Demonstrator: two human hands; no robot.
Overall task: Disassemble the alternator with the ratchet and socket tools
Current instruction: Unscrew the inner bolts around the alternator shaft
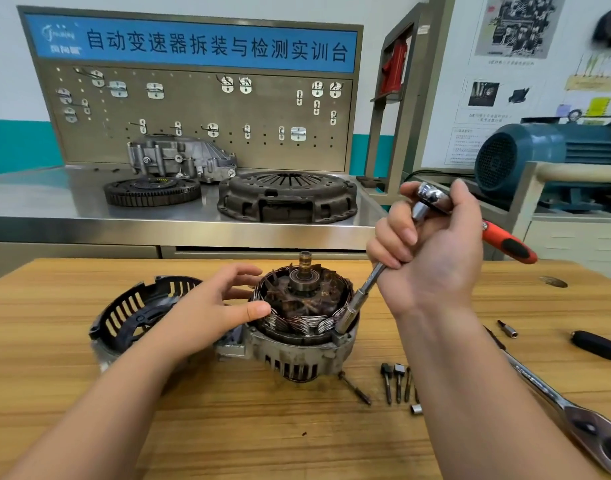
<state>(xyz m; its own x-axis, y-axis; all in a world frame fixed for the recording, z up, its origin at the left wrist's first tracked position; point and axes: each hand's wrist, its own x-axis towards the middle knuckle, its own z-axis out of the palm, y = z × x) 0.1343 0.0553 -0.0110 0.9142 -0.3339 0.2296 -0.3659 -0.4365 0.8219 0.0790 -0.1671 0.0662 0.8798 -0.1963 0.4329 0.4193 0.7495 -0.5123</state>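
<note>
Beside the alternator (299, 349): black cover (131, 306), loose bolts (397, 381).

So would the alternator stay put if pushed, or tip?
Probably heavy for its size: the alternator is a metal housing packed with copper windings. Its rounded housing could rock under the ratchet, likely why the left hand steadies it.

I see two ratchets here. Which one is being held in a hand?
The ratchet with the red handle, gripped by the right hand above the alternator. The other, all-chrome ratchet lies untouched on the table.
</note>
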